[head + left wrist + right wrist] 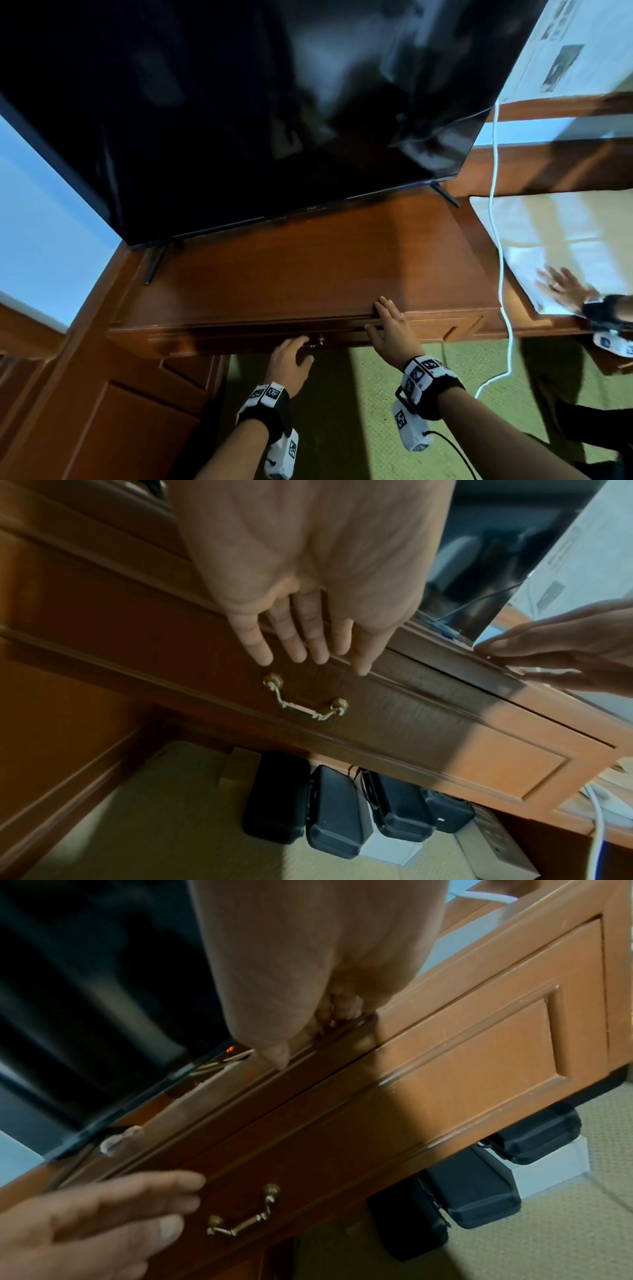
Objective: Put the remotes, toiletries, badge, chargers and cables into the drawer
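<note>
The left hand [301,631] lay spread, fingers straight on the drawer [394,696] front at 12 o'clock from its brass handle [304,706]. The right hand [388,329] rested flat on the tabletop [308,260] edge, at 3 o'clock from the left. The drawer looked closed; no remotes or chargers showed. Fingers near the seam risked pinching.
</note>
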